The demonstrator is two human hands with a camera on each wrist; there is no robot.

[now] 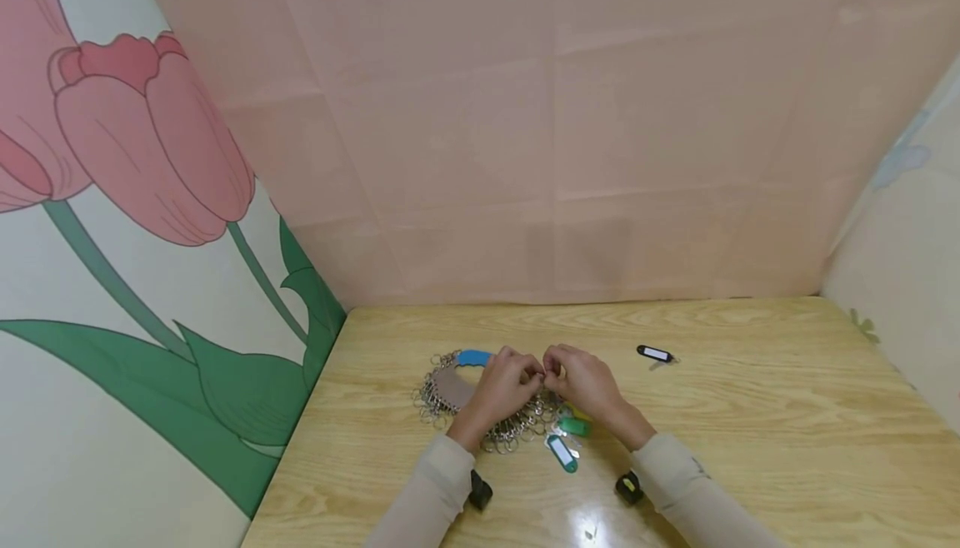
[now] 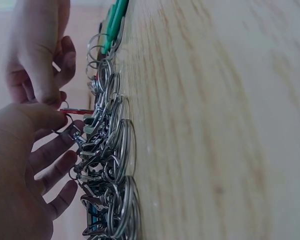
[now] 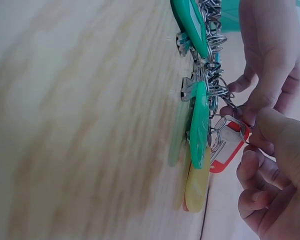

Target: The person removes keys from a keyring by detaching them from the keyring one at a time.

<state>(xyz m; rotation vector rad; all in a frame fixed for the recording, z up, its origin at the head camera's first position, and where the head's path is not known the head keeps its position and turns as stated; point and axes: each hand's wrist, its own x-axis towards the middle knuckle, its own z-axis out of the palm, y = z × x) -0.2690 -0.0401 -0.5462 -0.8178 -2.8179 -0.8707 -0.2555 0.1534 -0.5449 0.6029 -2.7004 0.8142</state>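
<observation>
My left hand [image 1: 504, 386] and right hand [image 1: 587, 380] meet fingertip to fingertip over a round bunch of metal key rings [image 1: 517, 427]. In the right wrist view, a red key tag [image 3: 221, 164] with a white label hangs at the fingertips. My right hand [image 3: 285, 165] pinches the tag's split ring by thumb and forefinger. My left hand [image 2: 15, 165] pinches a small ring at the bunch's edge; its other fingers are spread. Just below lie green key tags [image 1: 576, 426] and a yellow key tag [image 3: 197, 185]. Fingers hide the exact join of the rings.
On the wooden table [image 1: 765, 415], a black key tag [image 1: 655, 354] with a key lies at the right. A brown curved piece [image 1: 450, 388] and a blue piece [image 1: 474, 357] show within the bunch. A pink sheet [image 1: 555, 156] stands behind the table.
</observation>
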